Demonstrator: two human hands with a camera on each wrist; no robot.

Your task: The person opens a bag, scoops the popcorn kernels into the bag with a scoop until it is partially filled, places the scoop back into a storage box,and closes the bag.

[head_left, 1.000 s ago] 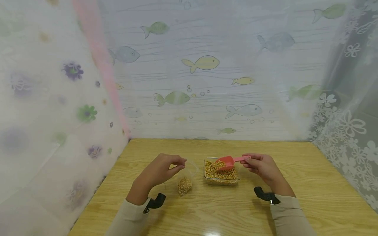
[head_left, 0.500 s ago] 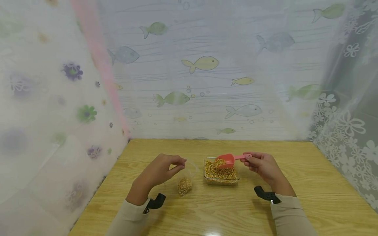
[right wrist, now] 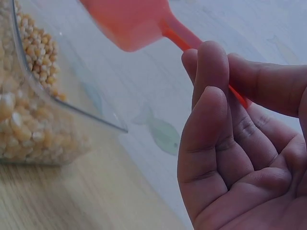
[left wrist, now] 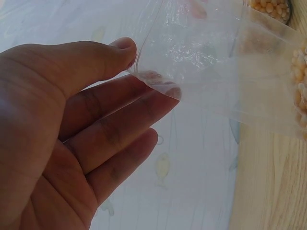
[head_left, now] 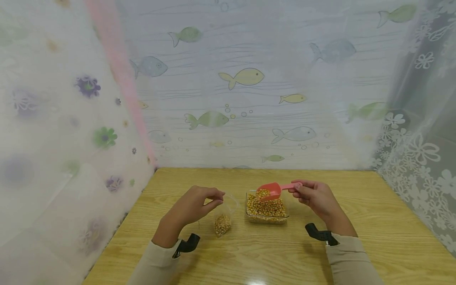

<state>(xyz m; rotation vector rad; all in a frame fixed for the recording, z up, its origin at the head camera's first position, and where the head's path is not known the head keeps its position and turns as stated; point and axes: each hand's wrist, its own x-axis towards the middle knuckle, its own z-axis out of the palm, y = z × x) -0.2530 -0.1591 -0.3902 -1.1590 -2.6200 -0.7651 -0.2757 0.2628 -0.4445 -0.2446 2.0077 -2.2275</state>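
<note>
My left hand [head_left: 194,206] pinches the top edge of a clear plastic bag [left wrist: 196,52] between thumb and fingers. Corn kernels [head_left: 222,224] fill the bag's bottom, which is close to the tabletop. In my right hand [head_left: 317,198] is the handle of a pink-red scoop [head_left: 272,190], held between thumb and fingertips. Kernels [head_left: 262,194] lie in the scoop's front. Just below it stands a clear rectangular container [head_left: 267,219] of yellow corn kernels [right wrist: 41,55]. The right wrist view shows the scoop [right wrist: 132,21] raised above the container's rim.
A wood-grain table [head_left: 242,253] carries everything. Behind it hangs a pale curtain [head_left: 249,118] with fish drawings, and a flowered curtain [head_left: 71,166] borders the left side. Black wrist cameras [head_left: 189,242] sit on both sleeves.
The scoop has risen out of the container's corn and shifted slightly left, with kernels in it. My left hand and the bag have stayed in place.
</note>
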